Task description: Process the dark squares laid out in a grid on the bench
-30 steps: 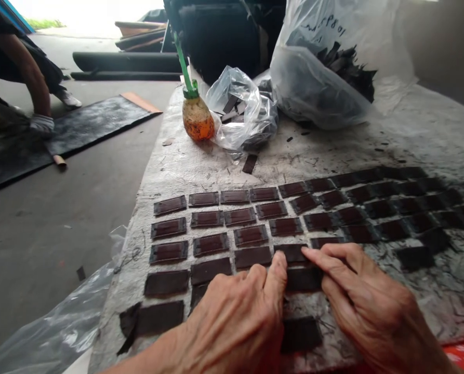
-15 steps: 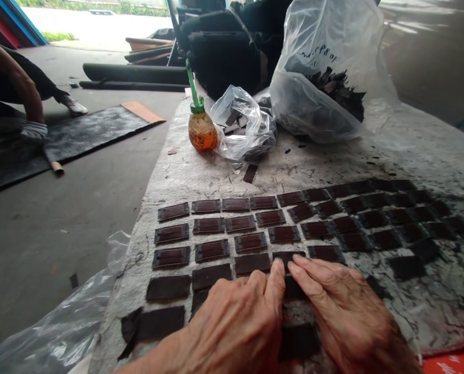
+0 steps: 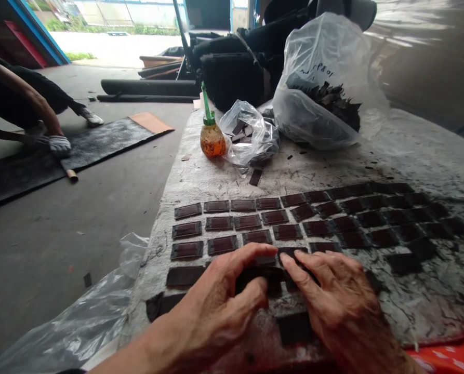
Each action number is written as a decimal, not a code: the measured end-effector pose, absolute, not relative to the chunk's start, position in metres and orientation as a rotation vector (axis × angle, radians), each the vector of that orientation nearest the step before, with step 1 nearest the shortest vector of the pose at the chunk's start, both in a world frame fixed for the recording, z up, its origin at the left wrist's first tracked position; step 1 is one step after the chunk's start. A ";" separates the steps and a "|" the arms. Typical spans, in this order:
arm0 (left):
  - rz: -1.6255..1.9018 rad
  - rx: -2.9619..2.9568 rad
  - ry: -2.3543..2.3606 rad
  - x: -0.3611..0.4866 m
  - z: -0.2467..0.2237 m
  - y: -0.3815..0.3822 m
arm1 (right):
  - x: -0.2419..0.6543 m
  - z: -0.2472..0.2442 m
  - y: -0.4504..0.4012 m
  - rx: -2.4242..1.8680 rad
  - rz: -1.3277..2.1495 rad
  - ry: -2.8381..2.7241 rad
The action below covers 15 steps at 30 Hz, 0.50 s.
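**Both my hands low over the rows of dark patches**

The big clear plastic bag [image 3: 305, 111] on my table [image 3: 188, 179] holds a heap of dark scraps [image 3: 339, 101], and there is handwriting on its side. Just beside it, the small clear bag [image 3: 255, 148] gapes open, with flat dark pieces inside. To the left of that stands the round bottle [image 3: 213, 140], orange liquid in its lower part and a green spout on top.

So that's two bags and one bottle. One loose strip [image 3: 255, 177] lies in front of the small bag. The patches [image 3: 187, 230] run across the table in rows; at the left end I count three with edged borders and two plain ones nearer me. Farther right they crowd and blur, so I can't give a total.

My right hand [image 3: 339, 296] is open, palm down, its forefinger and middle fingertips on a plain dark patch [image 3: 292, 251]. My left hand [image 3: 232, 296] comes in from the near left, forefinger stretched toward the same patch, thumb parted below it and dark material showing in the gap; I can't tell whether its hidden fingers hold anything.

Off to the left, one co-worker's gloved hand [image 3: 60, 146] is on a long dark sheet [image 3: 107, 137] on the floor.
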State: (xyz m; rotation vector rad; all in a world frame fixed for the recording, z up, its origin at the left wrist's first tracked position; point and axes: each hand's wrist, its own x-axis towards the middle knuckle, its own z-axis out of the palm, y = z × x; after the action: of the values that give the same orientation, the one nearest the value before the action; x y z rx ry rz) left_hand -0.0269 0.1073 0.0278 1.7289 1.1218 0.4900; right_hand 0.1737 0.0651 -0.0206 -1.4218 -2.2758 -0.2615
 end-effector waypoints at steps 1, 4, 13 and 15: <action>0.491 1.601 1.100 -0.024 0.027 0.106 | 0.174 -0.020 0.065 -1.426 -0.252 -2.275; 0.474 1.354 1.050 -0.016 0.025 0.102 | 0.178 -0.021 0.065 -1.458 -0.137 -2.195; 0.419 1.383 1.061 -0.001 0.021 0.087 | 0.178 0.005 0.060 -1.522 1.238 -1.419; 0.356 1.623 1.096 -0.001 0.024 0.086 | 0.178 0.012 0.062 -1.520 1.418 -1.272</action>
State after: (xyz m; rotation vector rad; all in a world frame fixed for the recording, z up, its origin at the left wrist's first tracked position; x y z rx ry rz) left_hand -0.0012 0.0856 0.0244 1.6231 1.0963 0.3564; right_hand 0.1785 0.0618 0.0116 -1.5203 -1.2722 1.4184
